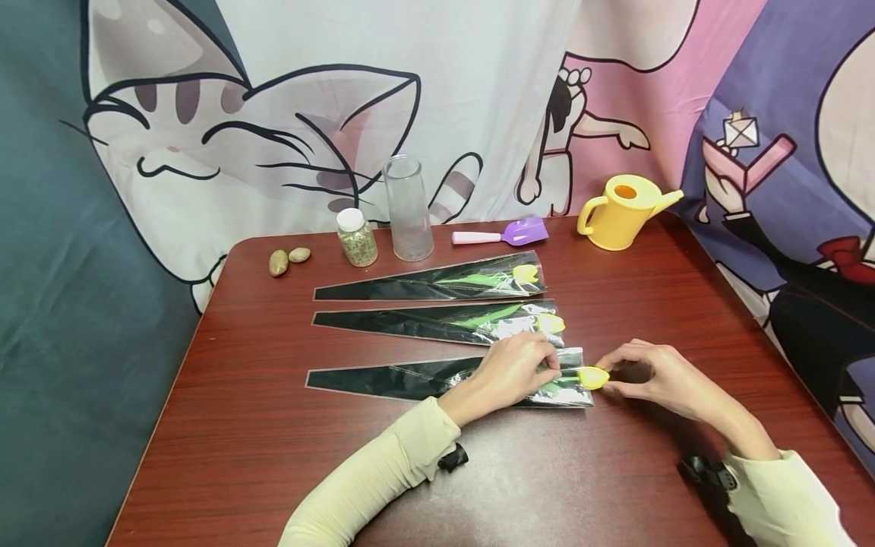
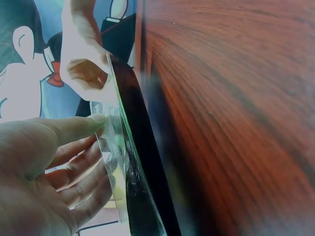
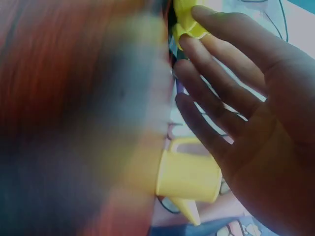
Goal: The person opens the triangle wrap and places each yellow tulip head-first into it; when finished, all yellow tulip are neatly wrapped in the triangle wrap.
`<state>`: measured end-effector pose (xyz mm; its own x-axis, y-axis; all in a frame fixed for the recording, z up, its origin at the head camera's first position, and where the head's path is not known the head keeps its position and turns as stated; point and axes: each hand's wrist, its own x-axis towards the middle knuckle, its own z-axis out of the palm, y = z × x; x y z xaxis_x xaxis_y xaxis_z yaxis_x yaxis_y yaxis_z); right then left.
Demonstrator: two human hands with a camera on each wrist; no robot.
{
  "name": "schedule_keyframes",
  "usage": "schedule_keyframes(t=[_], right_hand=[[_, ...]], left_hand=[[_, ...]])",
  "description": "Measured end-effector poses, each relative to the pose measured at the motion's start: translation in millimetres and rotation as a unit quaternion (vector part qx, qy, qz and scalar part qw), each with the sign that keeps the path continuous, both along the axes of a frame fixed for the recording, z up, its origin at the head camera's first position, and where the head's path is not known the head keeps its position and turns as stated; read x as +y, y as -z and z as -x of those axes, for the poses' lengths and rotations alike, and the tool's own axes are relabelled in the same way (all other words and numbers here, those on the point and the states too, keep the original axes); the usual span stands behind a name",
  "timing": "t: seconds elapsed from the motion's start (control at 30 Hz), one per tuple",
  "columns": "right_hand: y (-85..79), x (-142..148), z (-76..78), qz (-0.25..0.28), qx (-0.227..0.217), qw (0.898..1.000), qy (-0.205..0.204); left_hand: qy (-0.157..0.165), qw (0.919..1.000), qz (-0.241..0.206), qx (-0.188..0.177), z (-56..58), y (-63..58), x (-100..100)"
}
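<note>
A yellow artificial tulip [image 1: 592, 377] lies partly in the nearest black-backed clear flower sleeve [image 1: 390, 380], its bloom at the wide right end. My right hand [image 1: 666, 380] pinches the bloom between thumb and fingertips; the right wrist view shows the yellow petals [image 3: 186, 19] at those fingertips. Over the sleeve, my left hand [image 1: 509, 372] holds the clear front film near its mouth with thumb and fingers. In the left wrist view the film [image 2: 112, 142] stands away from the black backing [image 2: 140, 132]. The stem is mostly hidden by the left hand.
Behind lie two more sleeves, a middle one [image 1: 403, 323] and a far one [image 1: 403, 289], each with a yellow tulip. Along the back stand a lidded jar [image 1: 358, 241], clear glass vase [image 1: 410, 216], purple scoop [image 1: 525, 232] and yellow watering can [image 1: 615, 220]. Two stones [image 1: 279, 263] lie left.
</note>
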<state>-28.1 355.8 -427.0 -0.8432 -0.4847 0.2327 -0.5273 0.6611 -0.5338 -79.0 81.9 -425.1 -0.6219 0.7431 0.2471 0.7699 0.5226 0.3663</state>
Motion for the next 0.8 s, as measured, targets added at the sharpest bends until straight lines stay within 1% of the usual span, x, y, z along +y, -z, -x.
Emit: schedule_keyframes(t=[0.17, 0.3, 0.57, 0.73, 0.8], right_hand=[[4.4, -10, 4.7, 0.036, -0.004, 0.999, -0.026], [8.7, -15, 5.8, 0.054, -0.013, 0.998, -0.037], [14.4, -19, 4.4, 0.051, -0.029, 0.998, -0.035], [15.2, -20, 3.6, 0.048, -0.033, 0.998, -0.040], [13.3, -19, 3.0, 0.031, -0.032, 0.998, -0.041]], left_hand=[[0.002, 1.0000, -0.002, 0.003, -1.7, -3.6, 1], [0.005, 1.0000, -0.002, 0.001, -3.2, -5.2, 1], [0.012, 0.9999, 0.006, -0.001, -4.5, -4.6, 2], [0.021, 0.9995, 0.022, 0.011, -5.9, -3.9, -2], [0.030, 0.9992, 0.020, 0.019, -5.5, -4.2, -6]])
